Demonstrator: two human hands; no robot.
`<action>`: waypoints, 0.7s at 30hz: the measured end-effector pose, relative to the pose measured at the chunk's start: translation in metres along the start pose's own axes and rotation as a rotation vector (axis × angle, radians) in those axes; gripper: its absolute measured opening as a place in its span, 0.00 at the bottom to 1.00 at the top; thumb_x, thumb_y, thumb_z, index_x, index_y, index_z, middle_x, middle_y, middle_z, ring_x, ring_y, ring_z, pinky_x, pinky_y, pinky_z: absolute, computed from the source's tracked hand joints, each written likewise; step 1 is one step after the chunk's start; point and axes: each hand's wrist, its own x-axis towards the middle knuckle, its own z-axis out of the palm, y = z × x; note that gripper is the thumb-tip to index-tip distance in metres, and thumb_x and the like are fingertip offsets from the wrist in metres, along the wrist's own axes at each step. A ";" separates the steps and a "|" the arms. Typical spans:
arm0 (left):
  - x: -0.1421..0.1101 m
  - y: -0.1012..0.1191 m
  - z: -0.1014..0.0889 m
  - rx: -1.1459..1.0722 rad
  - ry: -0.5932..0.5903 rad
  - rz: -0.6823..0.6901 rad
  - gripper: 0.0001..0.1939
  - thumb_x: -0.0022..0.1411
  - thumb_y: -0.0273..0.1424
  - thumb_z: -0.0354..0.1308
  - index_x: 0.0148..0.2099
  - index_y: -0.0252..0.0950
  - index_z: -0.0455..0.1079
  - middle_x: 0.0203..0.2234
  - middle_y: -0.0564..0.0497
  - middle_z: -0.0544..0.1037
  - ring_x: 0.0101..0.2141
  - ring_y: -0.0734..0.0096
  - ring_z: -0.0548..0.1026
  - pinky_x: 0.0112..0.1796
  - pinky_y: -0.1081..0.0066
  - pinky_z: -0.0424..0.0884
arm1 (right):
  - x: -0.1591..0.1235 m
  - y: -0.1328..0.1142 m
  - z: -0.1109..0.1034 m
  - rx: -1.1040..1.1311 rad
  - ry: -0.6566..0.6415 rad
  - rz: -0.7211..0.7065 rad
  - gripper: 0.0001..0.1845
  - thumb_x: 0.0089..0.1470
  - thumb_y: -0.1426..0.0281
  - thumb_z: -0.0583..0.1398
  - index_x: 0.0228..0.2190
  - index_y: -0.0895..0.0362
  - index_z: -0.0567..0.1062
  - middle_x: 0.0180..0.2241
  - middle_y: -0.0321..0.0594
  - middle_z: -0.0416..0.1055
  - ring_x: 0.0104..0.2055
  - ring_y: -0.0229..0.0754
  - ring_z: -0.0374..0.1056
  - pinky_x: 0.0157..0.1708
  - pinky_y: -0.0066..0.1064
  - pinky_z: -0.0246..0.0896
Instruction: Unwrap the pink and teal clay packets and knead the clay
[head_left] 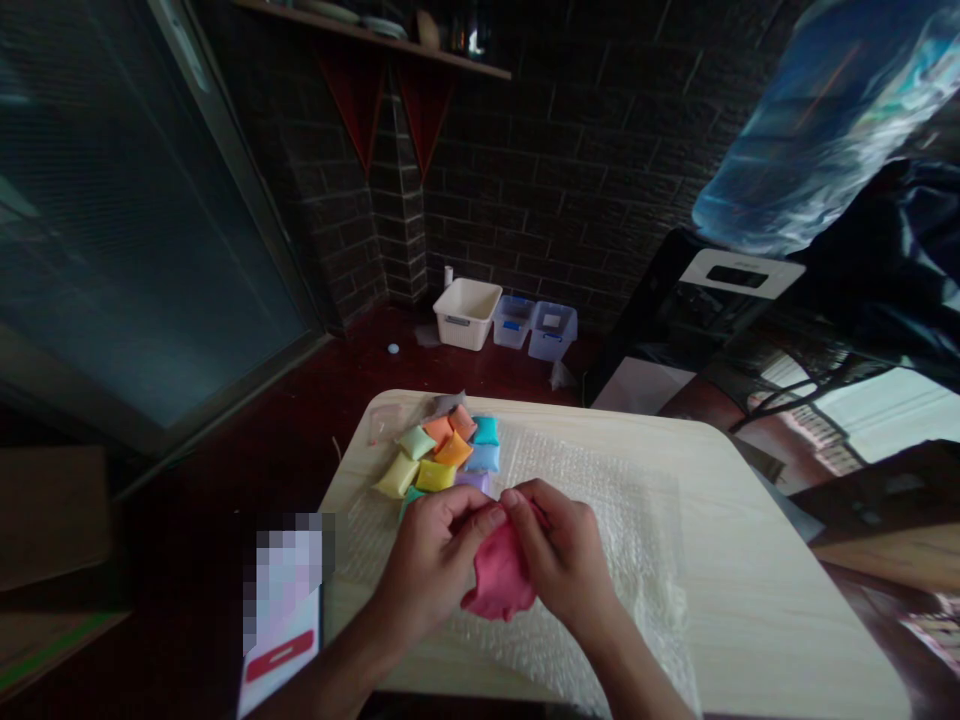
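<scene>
Between my two hands hangs a flattened, uneven piece of pink modelling clay [502, 575], held above the table. My left hand [442, 540] pinches its upper left edge between thumb and fingers. On the other side, my right hand [559, 535] grips the upper right edge, its thumb close to the left thumb. Just beyond the hands lies a pile of small clay packets in several colours, among them a yellow packet [436, 475], an orange packet [454, 448] and a teal packet [486, 431]. A lilac packet [474, 482] is partly hidden behind my fingers.
Bubble wrap [630, 530] covers the middle of the pale wooden table [757, 560]. A phone [281, 640] stands at the near left edge. On the floor beyond are a white basket [468, 315] and clear plastic boxes [553, 330]. A water dispenser [739, 275] stands at the right.
</scene>
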 end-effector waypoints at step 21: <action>0.000 -0.011 0.003 0.092 0.044 0.083 0.17 0.70 0.42 0.58 0.31 0.35 0.71 0.24 0.53 0.73 0.28 0.69 0.69 0.30 0.73 0.63 | 0.002 0.011 0.011 0.118 0.052 0.180 0.25 0.68 0.54 0.55 0.24 0.56 0.68 0.21 0.32 0.61 0.23 0.35 0.53 0.21 0.27 0.45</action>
